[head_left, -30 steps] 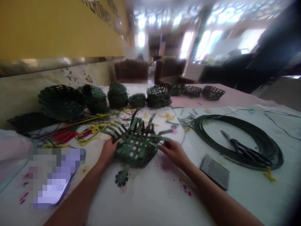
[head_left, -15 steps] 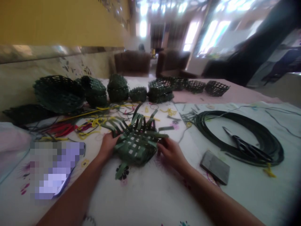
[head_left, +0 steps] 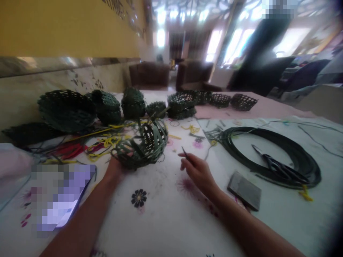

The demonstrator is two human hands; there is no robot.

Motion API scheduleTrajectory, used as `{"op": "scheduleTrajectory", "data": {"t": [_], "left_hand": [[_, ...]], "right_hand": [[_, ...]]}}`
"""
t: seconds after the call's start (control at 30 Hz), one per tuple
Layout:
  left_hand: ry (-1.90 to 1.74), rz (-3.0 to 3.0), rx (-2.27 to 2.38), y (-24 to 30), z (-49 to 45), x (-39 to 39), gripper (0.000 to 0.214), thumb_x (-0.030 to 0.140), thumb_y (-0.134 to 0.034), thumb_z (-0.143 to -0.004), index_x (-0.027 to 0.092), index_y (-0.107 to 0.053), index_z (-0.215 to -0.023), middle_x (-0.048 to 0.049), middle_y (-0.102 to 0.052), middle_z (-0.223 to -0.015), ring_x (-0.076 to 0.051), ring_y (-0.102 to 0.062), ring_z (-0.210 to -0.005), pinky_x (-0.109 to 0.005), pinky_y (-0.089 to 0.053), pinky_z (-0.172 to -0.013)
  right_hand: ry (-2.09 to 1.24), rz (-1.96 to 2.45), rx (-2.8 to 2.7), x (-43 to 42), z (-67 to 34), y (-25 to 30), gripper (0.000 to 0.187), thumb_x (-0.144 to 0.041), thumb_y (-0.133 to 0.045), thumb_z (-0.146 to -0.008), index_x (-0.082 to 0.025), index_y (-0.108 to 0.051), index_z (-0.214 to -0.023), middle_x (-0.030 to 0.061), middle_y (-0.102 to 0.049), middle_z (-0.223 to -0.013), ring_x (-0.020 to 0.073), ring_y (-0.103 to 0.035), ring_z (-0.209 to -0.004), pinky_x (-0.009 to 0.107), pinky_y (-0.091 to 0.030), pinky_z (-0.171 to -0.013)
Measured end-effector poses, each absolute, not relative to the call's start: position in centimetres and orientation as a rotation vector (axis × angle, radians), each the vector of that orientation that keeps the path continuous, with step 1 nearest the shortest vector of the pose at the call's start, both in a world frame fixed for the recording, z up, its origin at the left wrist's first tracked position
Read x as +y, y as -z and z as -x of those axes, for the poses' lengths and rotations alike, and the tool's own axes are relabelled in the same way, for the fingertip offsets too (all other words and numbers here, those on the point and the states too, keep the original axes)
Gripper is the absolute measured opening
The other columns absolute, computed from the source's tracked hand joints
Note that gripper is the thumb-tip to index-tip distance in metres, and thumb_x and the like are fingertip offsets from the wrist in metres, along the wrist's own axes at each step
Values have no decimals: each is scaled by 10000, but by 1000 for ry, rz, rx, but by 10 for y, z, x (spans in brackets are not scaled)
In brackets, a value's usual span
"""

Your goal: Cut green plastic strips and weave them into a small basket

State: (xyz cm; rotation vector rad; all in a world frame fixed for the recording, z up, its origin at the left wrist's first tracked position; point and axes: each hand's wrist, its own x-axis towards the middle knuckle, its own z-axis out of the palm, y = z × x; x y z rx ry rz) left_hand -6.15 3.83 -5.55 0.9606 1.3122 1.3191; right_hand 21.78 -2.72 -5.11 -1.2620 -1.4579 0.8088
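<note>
Right, head view (only one avail.): the left hand [head_left: 118, 166] grips a part-woven green basket [head_left: 140, 150] at its left side, fingers closed on it, though their tips are mostly hidden by the weave. Basket's front & centre-left over the cloth-covered bench [head_left: 150, 225], tilted w/ its open mouth facing right, a few loose strip ends sticking up.

The right hand [head_left: 197, 169] is apart from the basket, just to its right, fingers pinching a thin dark pointed tool [head_left: 184, 151], tip up & left.

Farther right, a coil of dark strip [head_left: 308, 157] lies flat w/ scissors [head_left: 281, 169] across it (blades inside the ring, handles over the near edge); a grey block [head_left: 245, 191] sits btwn coil and right forearm. Left side: red strips [head_left: 73, 148], yellow strips [head_left: 109, 144], plus a pixelated phone-like slab [head_left: 72, 200]. Other woven baskets, incl. a big one [head_left: 66, 110], line the far side. Bg: a blurred person in dark clothes [head_left: 259, 53].
</note>
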Motion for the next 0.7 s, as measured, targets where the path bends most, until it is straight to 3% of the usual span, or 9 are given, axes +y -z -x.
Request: {"op": "scheduleTrajectory", "data": {"t": [0.2,0.33,0.7], "left_hand": [[-1342,-811,1163,51,62,37,347,315,-784,-479,188,-645,-770,-58,-729,-821,-299,-692,-952,-392,-585,-769],[-1314,-781,1105,55,62,38,308,310,-800,-498,178,-656,-735,-80,-740,-833,-315,-691,-959,-409,-590,-773],[-1380,-745,1011,67,67,40,344,267,-799,-554,160,-681,-860,-60,-747,-832,-273,-704,-900,-352,-584,-735]], "right_hand": [[-742,1271,-1514,-29,-218,48,348,-395,-517,-916,-128,-708,-1032,-4,-599,-598,123,-529,-553,240,-422,-563],[-754,1281,-1508,-30,-217,47,360,-408,-516,-911,-129,-712,-1023,-2,-594,-596,128,-531,-555,243,-426,-566],[-757,1289,-1531,-28,-218,51,388,-440,-519,-901,-121,-724,-986,-3,-588,-571,134,-545,-554,239,-431,-567]]}}
